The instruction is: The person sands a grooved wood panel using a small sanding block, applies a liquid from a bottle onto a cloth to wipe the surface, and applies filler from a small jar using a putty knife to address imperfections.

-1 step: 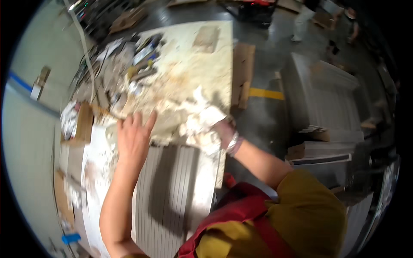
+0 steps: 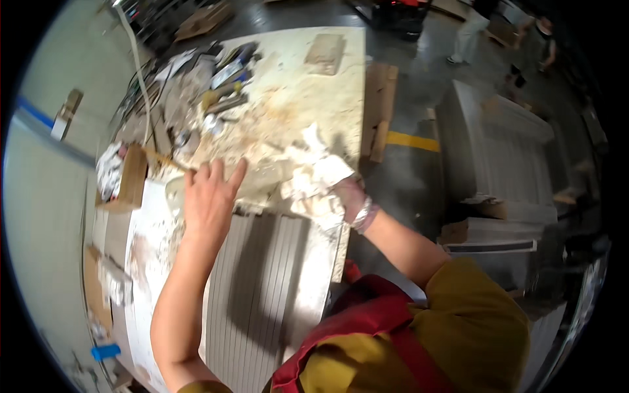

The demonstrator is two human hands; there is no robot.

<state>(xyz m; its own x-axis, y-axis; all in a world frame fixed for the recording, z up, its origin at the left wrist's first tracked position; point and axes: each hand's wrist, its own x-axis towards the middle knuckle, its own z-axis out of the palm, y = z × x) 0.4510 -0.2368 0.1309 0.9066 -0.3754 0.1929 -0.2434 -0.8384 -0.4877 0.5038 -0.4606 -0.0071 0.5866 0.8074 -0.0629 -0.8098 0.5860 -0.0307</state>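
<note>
My bare left hand (image 2: 211,200) has its fingers spread over the left part of a pale grey-green, long flat piece (image 2: 262,182) lying across the bench. Whether the fingertips press on it I cannot tell. On my right hand (image 2: 352,200) is a thin dark glove, with a shiny band at the wrist. Its fingers are closed on a crumpled white cloth (image 2: 316,187), which lies against the right end of the flat piece and hides that end. In front of both hands lies a row of long grey strips (image 2: 262,281), shaded by my body.
Tools (image 2: 226,85) and litter crowd the bench's far left. A small flat block (image 2: 325,54) rests on the dusty board (image 2: 288,85). At left stands a cardboard box (image 2: 134,173) with crumpled material. Stacked grey panels (image 2: 504,144) stand at right; people (image 2: 472,33) are beyond.
The whole view has shifted slightly, with the bench's far part moving up and right in the picture. Both hands keep nearly the same places over the flat piece and cloth.
</note>
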